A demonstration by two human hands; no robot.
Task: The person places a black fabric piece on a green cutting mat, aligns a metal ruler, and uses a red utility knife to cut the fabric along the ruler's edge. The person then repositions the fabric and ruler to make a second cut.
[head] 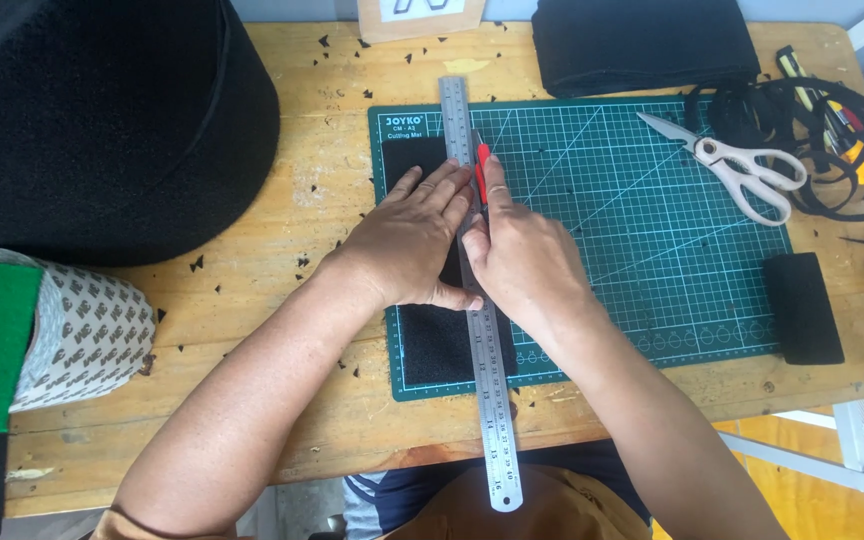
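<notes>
On wooden counter (282,215), green cutting mat (642,250); steel ruler (487,380) pressed flat by left hand (407,240); red cutter (481,170) gripped by right hand (522,255).

Both bare forearms reach forward and converge, the wrists nearly level. The left hand (407,245) lies palm down, fingers spread flat and pointing away from the body, thumb tucked toward the right hand (522,255). That hand sits just beside it, curled closed, its forefinger stretched straight ahead
</notes>
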